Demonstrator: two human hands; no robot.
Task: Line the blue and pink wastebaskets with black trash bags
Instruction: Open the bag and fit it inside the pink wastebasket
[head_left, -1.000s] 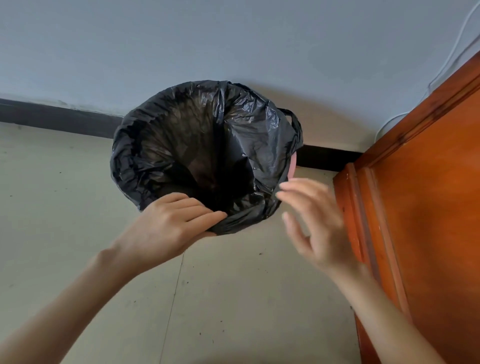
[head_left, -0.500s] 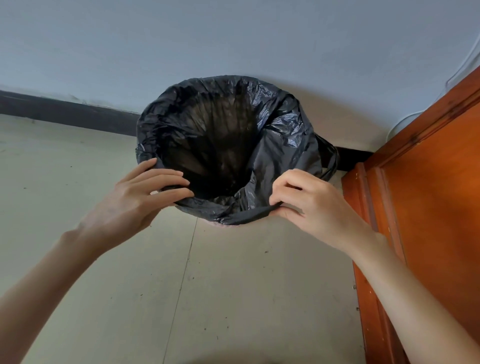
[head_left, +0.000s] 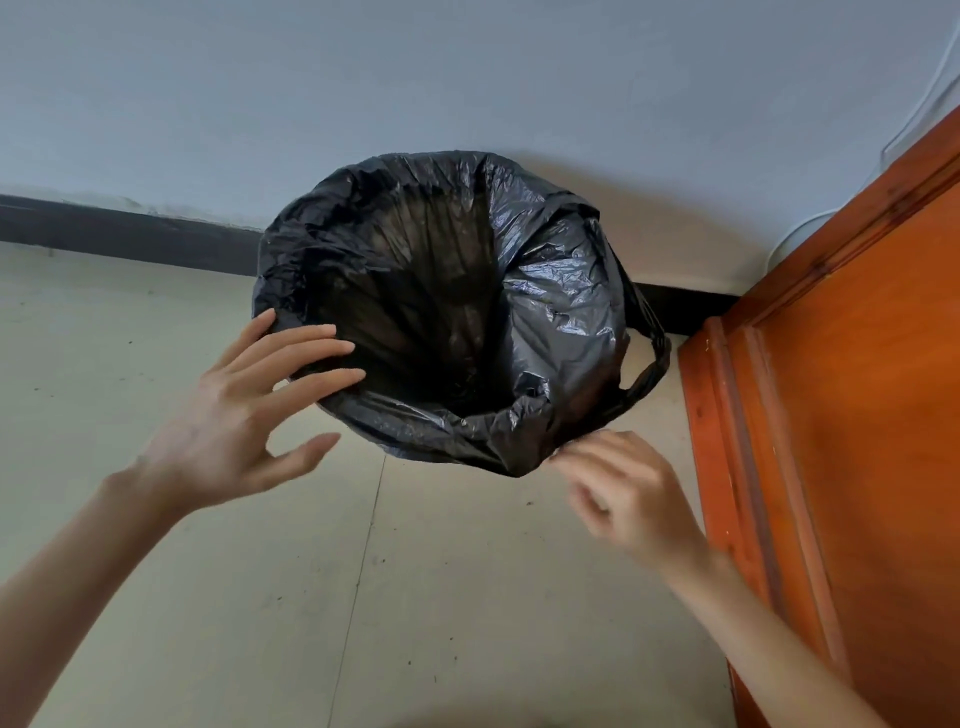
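Note:
A black trash bag (head_left: 550, 291) is spread open and folded over the rim of a wastebasket on the floor; the basket itself is fully hidden under the plastic. One bag handle loop (head_left: 649, 364) hangs out at the right. My left hand (head_left: 244, 421) is open with fingers spread, its fingertips resting on the bag's near-left rim. My right hand (head_left: 623, 493), blurred, hovers at the bag's near-right edge with fingers loosely curled; it is unclear whether it still pinches the plastic.
The basket stands against a pale blue wall (head_left: 467, 78) with a black baseboard (head_left: 130, 234). An orange wooden door or cabinet (head_left: 857, 389) is close on the right. Beige tiled floor (head_left: 363, 597) lies in front, and a white cable (head_left: 800, 228) runs down the wall.
Both hands have let go of the bag's near rim. My left hand opened and spread; my right hand dropped lower and loosened. The bag now sits wider over the rim.

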